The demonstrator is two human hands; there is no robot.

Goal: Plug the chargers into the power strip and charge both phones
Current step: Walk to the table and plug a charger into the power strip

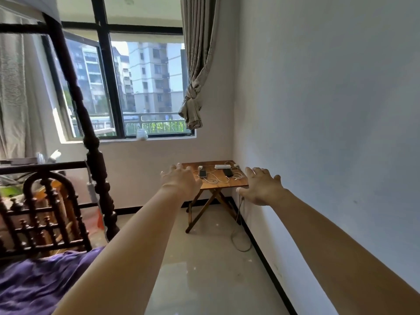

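- Left hand (180, 181) and right hand (261, 187) reach forward, fingers spread, holding nothing.
- Corner tabletop (218, 181) carries two phones (202, 173), power strip (222, 166), and chargers (200, 167).
- Open floor (204, 269) lies between the bed (34, 280) and the wall (329, 133).

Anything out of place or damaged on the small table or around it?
Nothing stands out. Power strip, two phones and loose white cables lie on the wooden table. Both hands are open and empty.

Daylight is pouring through the black-framed window (118, 87) at upper left; a folding wooden table (227, 184) is standing mid-frame against the white wall (329, 110).
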